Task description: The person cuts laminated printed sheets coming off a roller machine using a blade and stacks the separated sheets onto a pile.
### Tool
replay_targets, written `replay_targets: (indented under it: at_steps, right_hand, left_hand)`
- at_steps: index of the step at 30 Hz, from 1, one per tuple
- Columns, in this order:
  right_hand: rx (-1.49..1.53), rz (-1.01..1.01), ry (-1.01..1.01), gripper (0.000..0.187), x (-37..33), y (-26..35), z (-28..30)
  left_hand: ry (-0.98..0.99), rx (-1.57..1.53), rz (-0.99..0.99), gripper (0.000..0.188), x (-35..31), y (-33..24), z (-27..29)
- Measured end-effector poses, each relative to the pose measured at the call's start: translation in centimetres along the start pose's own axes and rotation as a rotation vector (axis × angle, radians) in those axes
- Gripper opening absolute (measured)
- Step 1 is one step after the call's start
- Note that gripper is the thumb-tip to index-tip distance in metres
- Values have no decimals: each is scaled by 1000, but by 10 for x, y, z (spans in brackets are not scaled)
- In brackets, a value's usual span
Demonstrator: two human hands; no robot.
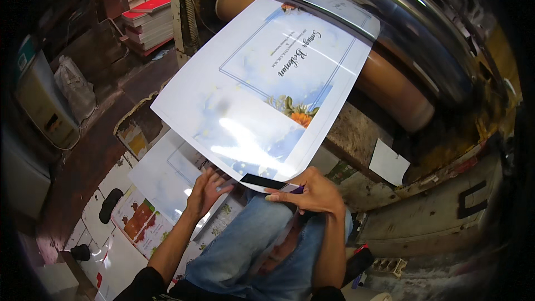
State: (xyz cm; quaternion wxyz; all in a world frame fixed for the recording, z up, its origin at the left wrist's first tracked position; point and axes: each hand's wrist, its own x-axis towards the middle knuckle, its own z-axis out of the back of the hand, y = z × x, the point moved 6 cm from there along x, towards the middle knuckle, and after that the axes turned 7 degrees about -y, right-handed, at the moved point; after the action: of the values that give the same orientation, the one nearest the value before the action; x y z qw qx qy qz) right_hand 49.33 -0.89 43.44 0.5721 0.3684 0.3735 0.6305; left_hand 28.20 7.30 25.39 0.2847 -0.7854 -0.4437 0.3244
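Note:
A large glossy printed sheet (195, 95), pale blue with flowers and a double-line border, stretches from the metal roller (412, 17) down toward my lap. My right hand (315, 192) pinches its near edge, thumb on the side facing me. Something small and purple shows at these fingers; its kind I cannot make out. A dark band crosses the sheet's near corner by the thumb. My left hand (209, 189) is beside that corner, its fingers apart and nothing in them. Under it, another printed sheet (161, 161) of similar design lies on the pile at my left.
A brown roll (395, 89) runs below the metal roller. A small white paper piece (389, 163) rests on the worn ledge at right. Red-topped stacks (147, 19) stand at far left. A dark oblong object (111, 206) lies on the white surface near the printed sheets.

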Motion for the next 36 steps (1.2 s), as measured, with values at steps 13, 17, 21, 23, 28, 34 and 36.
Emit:
replay_targets:
  at_steps: [13, 17, 21, 23, 28, 34, 36]
  right_hand:
    - [389, -85, -214, 27, -3, -64, -23]
    - [528, -10, -862, 28, 2, -107, 44]
    - [353, 17, -1102, 29, 27, -125, 117]
    - [274, 23, -1115, 30, 46, -122, 149]
    - [72, 69, -1013, 34, 85, -124, 200]
    - [7, 48, -913, 32, 91, -160, 216]
    - [11, 20, -880, 32, 95, -161, 193]
  left_hand:
    - [-284, 49, -251, 29, -45, -17, 46]
    - [-345, 63, -181, 20, -60, -6, 60]
    - [-384, 70, -125, 20, -77, -4, 67]
    - [-415, 78, -80, 20, -83, 2, 76]
    - [-389, 108, -22, 25, -99, 16, 93]
    - [-376, 100, 9, 36, -122, 17, 104]
    - [-369, 70, -6, 40, -128, 12, 109]
